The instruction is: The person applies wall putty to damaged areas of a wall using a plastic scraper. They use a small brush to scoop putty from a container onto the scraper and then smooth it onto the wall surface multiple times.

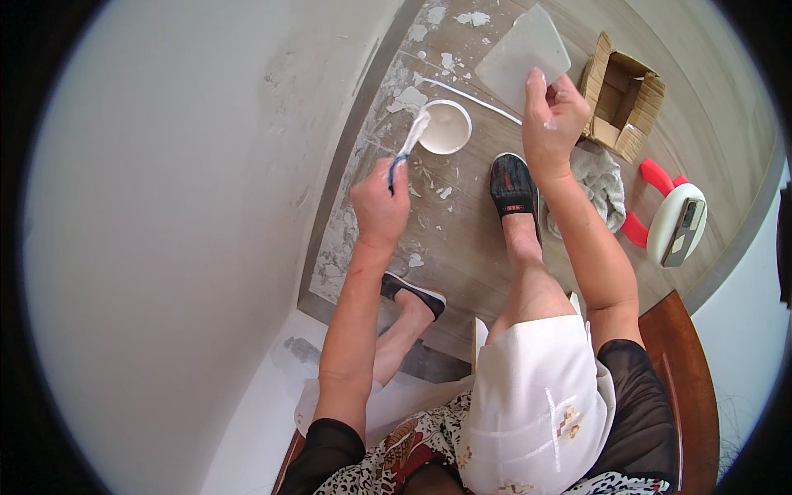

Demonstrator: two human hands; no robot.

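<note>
My left hand [381, 206] is closed around a slim blue-and-white stick tool [408, 142], its far end coated in thick white paste. That end is beside the left rim of a round white tub [468, 125] holding off-white paste. A thin, pale, translucent plastic scraper sheet [521, 56] is pinched by its near edge in my right hand [556, 124], beyond the tub. Spots of white paste cling to my right fingers and wrist.
A plastered wall [206, 165] with rough patches rises at left. White flakes [408, 99] litter the floor along it. At right are an open cardboard box [615, 99], a crumpled grey cloth [601, 186], and a white-and-red stool-like object [658, 223] bearing a phone [685, 233].
</note>
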